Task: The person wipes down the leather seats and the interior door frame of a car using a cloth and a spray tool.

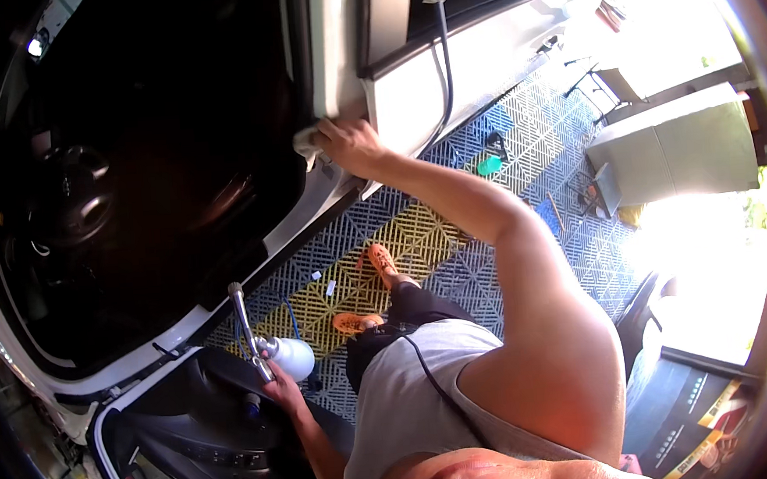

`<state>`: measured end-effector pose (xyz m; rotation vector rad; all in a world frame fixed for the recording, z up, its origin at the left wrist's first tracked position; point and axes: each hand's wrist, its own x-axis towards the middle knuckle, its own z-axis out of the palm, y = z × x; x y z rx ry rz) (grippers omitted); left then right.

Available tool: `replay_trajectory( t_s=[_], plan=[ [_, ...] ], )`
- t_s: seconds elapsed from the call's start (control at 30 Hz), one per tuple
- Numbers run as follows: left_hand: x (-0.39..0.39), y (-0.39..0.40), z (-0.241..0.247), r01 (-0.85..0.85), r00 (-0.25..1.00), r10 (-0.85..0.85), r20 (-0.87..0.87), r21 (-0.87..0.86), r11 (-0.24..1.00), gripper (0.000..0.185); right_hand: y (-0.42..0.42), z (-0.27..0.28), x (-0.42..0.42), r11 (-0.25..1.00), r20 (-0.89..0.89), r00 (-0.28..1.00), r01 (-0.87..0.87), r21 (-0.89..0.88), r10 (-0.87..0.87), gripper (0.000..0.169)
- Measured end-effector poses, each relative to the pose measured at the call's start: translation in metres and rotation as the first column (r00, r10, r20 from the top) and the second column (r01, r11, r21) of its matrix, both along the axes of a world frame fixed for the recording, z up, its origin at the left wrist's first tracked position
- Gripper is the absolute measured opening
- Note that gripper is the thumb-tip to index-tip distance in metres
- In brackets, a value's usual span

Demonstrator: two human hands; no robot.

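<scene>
My right hand [351,142] is pressed on a pale cloth [307,145] against the lower part of the door pillar [338,91] of a white car. In my left hand [282,385] is a metal air spray gun [247,323] with a white plastic bottle [290,358]; the gun's nozzle points up towards the door sill [194,320]. The gun is beside the open car door [203,422], whose dark inner panel faces up. Inside the dark cabin, the steering wheel [84,185] shows faintly.
Interlocking blue, grey and yellow floor tiles [435,230] lie underfoot, with small white scraps [330,287]. A green object [489,165] sits on the floor beside the car. A cable [446,58] hangs along the car's side. Farther right stand a folding chair [618,87] and a large covered object [674,146].
</scene>
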<state>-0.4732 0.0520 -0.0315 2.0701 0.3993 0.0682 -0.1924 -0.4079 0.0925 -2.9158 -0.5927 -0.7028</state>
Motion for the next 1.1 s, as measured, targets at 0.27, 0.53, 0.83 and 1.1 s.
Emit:
replay_trajectory(
  t_s=[0.27, 0.53, 0.83, 1.1],
  plan=[
    [0.0, -0.008, -0.015, -0.083, 0.982, 0.083, -0.168, 0.006, 0.997, 0.026, -0.088, 0.242, 0.058, 0.899, 0.445, 0.811, 0.209, 0.385, -0.38, 0.022],
    [0.002, -0.034, 0.004, -0.07, 0.983, 0.064, -0.171, -0.033, 0.997, 0.028, -0.077, 0.112, 0.022, 0.951, 0.281, 0.932, 0.154, 0.268, -0.23, 0.028],
    [-0.021, -0.042, -0.004, -0.151, 0.986, 0.143, -0.09, -0.088, 0.985, 0.024, -0.061, 0.337, 0.127, 0.926, 0.633, 0.75, -0.076, 0.369, -0.191, 0.029],
    [-0.048, -0.058, -0.001, -0.172, 0.975, 0.19, 0.114, -0.151, 0.973, 0.023, -0.055, 0.326, 0.154, 0.972, 0.689, 0.714, -0.049, 0.228, -0.126, 0.033]
  ],
)
